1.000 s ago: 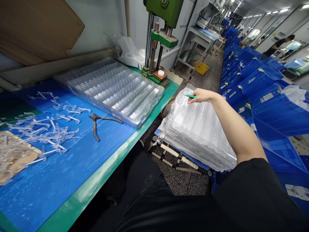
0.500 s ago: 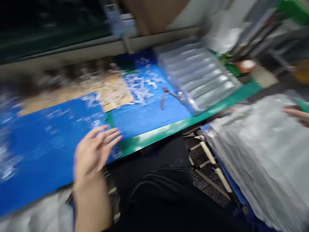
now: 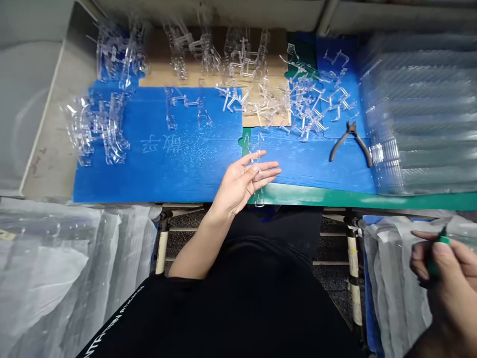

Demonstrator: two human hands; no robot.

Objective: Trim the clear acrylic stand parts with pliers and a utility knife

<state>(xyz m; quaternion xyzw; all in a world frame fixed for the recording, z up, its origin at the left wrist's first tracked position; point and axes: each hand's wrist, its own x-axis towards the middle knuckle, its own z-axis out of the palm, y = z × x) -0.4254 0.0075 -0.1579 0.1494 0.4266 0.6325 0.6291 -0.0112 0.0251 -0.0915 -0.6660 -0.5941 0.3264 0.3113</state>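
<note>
A green workbench (image 3: 298, 195) runs across the room in front of me, largely covered by blue sheets (image 3: 179, 186). Off its front left corner stands a pale wrapped stack (image 3: 74, 268). Near the left edge sits a bundle of see-through plastic pieces (image 3: 100, 127), with brown cardboard (image 3: 156, 77) along the back edge. At the middle of the front edge is the left hand (image 3: 234, 186), fingers spread, thumb bent in over 1 clear part (image 3: 259, 199); I can't tell whether it's pinched. Behind and right lies a loose heap of similar pieces (image 3: 307, 107), then pliers (image 3: 351, 130) splayed beside a pile of clear trays (image 3: 428, 114) at the right. Beyond the front edge there, the blurred right hand (image 3: 450, 268) curls around a green-handled tool (image 3: 443, 240).
</note>
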